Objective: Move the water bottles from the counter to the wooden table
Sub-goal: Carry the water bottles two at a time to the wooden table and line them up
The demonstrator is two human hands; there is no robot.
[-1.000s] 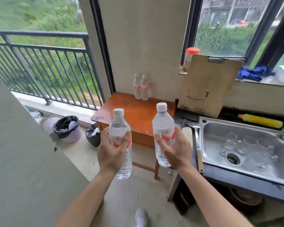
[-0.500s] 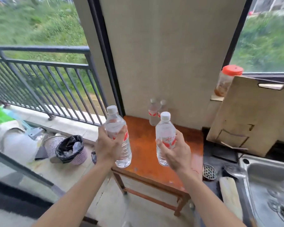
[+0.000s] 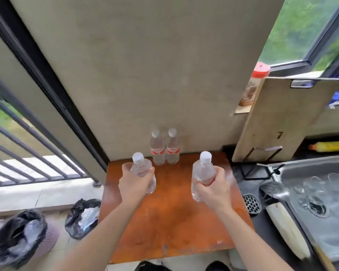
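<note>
I stand right at the orange-brown wooden table (image 3: pixel 170 222). My left hand (image 3: pixel 132 184) grips a clear water bottle (image 3: pixel 140 167) with a white cap, held upright over the table's left part. My right hand (image 3: pixel 213 189) grips a second clear bottle (image 3: pixel 203 169) with a red label, upright over the table's right part. Whether the bottle bases touch the tabletop I cannot tell. Two more water bottles (image 3: pixel 158 148) (image 3: pixel 172 147) stand side by side at the table's back edge against the wall, between and beyond my hands.
A steel sink (image 3: pixel 321 222) holding several glasses lies to the right. A wooden cutting board (image 3: pixel 282 118) leans by the window, a red-lidded jar (image 3: pixel 256 83) behind it. A ladle (image 3: pixel 276 192) lies on the dark counter. Black-bagged bins (image 3: pixel 18 237) (image 3: pixel 82 218) stand left on the floor.
I have stepped up to the table and look down on it. Both hands have carried their bottles forward and lower, now over the tabletop near the two standing bottles.
</note>
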